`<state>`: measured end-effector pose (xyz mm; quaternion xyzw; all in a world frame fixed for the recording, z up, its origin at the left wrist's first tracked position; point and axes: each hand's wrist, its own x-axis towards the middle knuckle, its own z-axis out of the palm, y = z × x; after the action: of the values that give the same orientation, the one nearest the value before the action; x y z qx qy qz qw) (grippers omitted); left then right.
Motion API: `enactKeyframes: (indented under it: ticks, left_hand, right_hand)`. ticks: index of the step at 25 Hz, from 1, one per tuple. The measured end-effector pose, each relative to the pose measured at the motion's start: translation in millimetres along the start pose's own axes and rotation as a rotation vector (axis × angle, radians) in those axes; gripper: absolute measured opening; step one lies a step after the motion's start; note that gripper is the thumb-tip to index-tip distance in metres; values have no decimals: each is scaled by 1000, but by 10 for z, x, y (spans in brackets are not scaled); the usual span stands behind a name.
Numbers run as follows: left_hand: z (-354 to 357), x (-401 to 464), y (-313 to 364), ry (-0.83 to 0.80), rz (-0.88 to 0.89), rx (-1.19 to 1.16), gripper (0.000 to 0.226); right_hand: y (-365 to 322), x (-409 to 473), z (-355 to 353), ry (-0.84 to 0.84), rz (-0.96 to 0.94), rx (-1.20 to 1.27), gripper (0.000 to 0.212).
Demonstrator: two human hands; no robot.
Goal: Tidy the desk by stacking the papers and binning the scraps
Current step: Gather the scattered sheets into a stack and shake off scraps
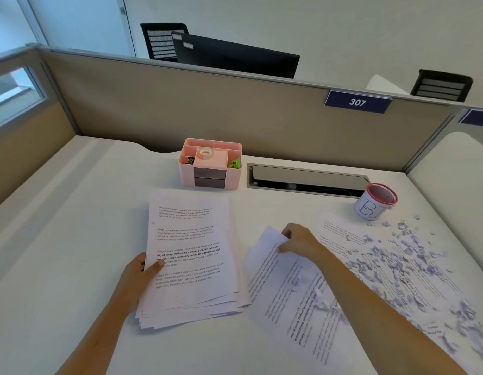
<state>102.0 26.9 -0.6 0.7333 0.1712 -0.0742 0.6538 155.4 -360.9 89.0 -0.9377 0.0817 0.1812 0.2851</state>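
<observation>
A stack of printed papers lies in the middle of the white desk. My left hand grips the stack's left edge, thumb on top. My right hand pinches the far corner of a loose printed sheet and lifts it off the desk; a few scraps lie on that sheet. Another printed sheet lies to the right, partly under a wide scatter of torn paper scraps. A small bin with a red rim stands behind the scraps.
A pink desk organiser with tape and clips stands at the back centre. Beside it is an open cable slot. A beige partition with a "307" tag walls the desk's far side.
</observation>
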Motion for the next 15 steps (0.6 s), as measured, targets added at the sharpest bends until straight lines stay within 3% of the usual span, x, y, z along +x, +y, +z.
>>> enactKeyframes:
  ticks: [6,15]
  left_hand:
    - [-3,8,5,-12,4,2,15]
    - [3,4,-4,-8,15,14,15]
  right_hand:
    - [-204,-21,-707,223,-134,-122,16]
    - [-547,-387,-1383,558,-309,-249,12]
